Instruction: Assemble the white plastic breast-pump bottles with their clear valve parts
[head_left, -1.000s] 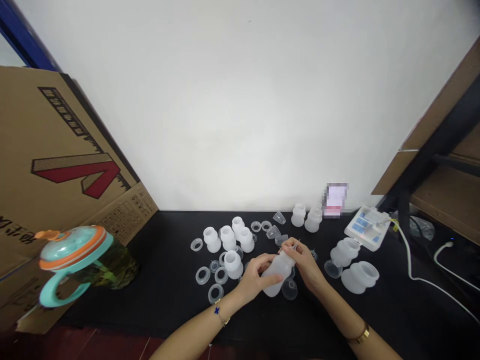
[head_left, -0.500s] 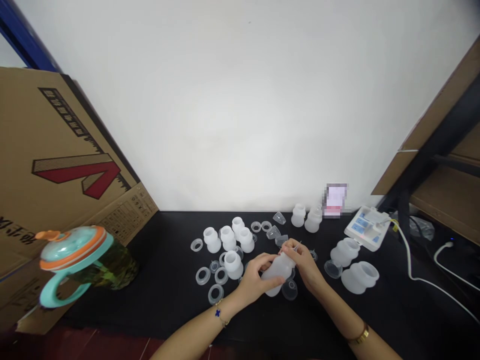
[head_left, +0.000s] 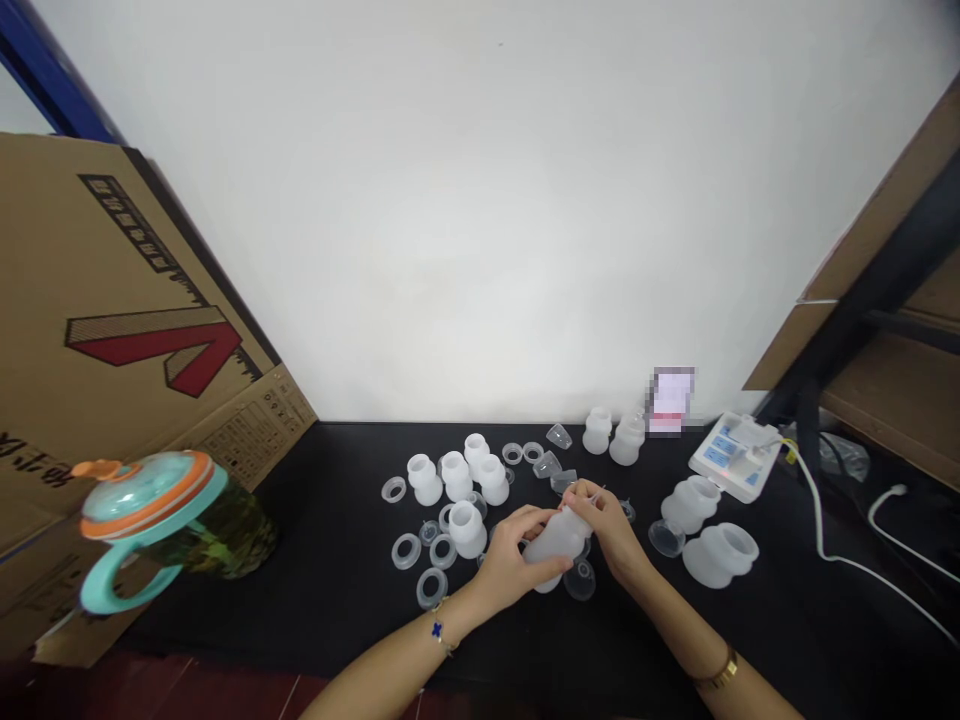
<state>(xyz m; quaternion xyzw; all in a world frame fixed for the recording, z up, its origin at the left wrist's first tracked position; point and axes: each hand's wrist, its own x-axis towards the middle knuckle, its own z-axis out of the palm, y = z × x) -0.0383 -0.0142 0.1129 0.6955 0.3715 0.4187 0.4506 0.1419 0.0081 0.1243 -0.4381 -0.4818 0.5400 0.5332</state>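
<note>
Frosted white bottle (head_left: 556, 541), black table (head_left: 337, 580)

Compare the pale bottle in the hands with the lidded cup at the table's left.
The bottle is plain translucent white; the cup is dark green with a teal and orange lid. The bottle is held by the left hand and right hand; the cup sits untouched. The cup has a handle; the bottle has none. Both are over the black table.

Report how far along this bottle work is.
Done: nothing plainly finished; two bottles stand apart by the wall. In hand: one bottle, left hand gripping its body, right hand at its neck. Left: five open bottles, loose rings and clear caps lie on the table.
</note>
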